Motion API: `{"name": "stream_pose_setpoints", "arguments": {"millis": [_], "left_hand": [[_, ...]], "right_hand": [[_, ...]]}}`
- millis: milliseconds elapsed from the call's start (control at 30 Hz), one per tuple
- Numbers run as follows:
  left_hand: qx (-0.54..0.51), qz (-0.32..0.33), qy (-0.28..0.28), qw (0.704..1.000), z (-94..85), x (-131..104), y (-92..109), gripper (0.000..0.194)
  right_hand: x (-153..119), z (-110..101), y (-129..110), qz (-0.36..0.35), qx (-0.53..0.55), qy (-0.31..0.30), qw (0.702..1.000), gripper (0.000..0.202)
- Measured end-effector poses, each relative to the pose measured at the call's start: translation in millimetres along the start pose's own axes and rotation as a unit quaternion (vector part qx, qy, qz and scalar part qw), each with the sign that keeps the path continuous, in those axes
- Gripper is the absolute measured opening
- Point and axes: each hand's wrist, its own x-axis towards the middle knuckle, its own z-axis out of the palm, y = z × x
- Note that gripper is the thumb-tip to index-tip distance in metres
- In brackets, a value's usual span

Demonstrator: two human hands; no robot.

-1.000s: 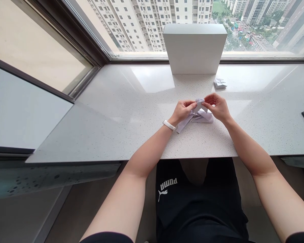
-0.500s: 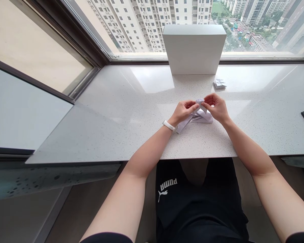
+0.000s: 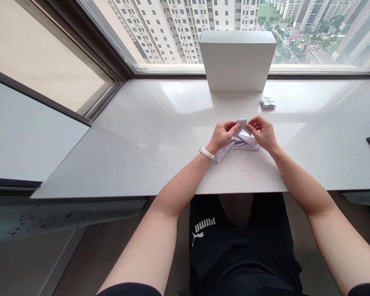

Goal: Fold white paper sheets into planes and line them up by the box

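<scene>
Head view, our left hand (image 3: 222,134) and right hand (image 3: 263,134) hold one folded paper piece (image 3: 242,122) in fingertip pinches, near creased paper strips (image 3: 247,143)

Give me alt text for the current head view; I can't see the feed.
A person's left hand and right hand pinch a folded white paper between them. More folded papers lie by the hands on a speckled pale countertop. Farther back, a white box stands before a window, with a small paper stack near its right corner.
</scene>
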Motion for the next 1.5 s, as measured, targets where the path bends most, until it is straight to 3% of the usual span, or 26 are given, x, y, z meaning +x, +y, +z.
{"name": "stream_pose_setpoints", "arguments": {"millis": [200,433,567,733,833,933,1033,1167,1300,1500], "left_hand": [[-0.004,-0.003,0.002,1.000,-0.2,0,-1,0.049],[-0.021,0.019,0.011,1.000,-2.5,1,-4,0.057],[-0.016,-0.004,0.028,0.999,-1.1,2,-3,0.053],[-0.001,-0.010,0.029,1.000,0.3,1,-3,0.049],[0.040,0.008,0.049,0.998,-8.7,5,-7,0.048],[0.091,0.018,0.119,0.989,-25.1,16,-13,0.047],[0.098,-0.004,0.204,0.974,-37.8,29,-18,0.053],[0.092,-0.041,0.225,0.969,-39.5,35,-23,0.058],[0.091,-0.051,0.221,0.970,-36.5,33,-23,0.061],[0.090,-0.054,0.220,0.970,-37.1,29,-20,0.066]], "right_hand": [[1,0,2,0.002,0.006,-0.011,1.000,0.071],[2,-2,1,-0.002,0.021,-0.044,0.999,0.074],[3,2,6,0.016,0.042,-0.035,0.998,0.077],[4,5,18,0.032,0.074,-0.028,0.996,0.066],[17,-17,29,0.027,0.089,0.002,0.996,0.050],[43,-68,44,0.043,0.065,0.106,0.991,0.032],[70,-126,60,0.128,0.004,0.227,0.965,0.029],[92,-175,68,0.271,-0.101,0.250,0.924,0.032],[106,-190,62,0.308,-0.184,0.199,0.912,0.026],[124,-183,60,0.312,-0.261,0.206,0.890,0.036]]}}
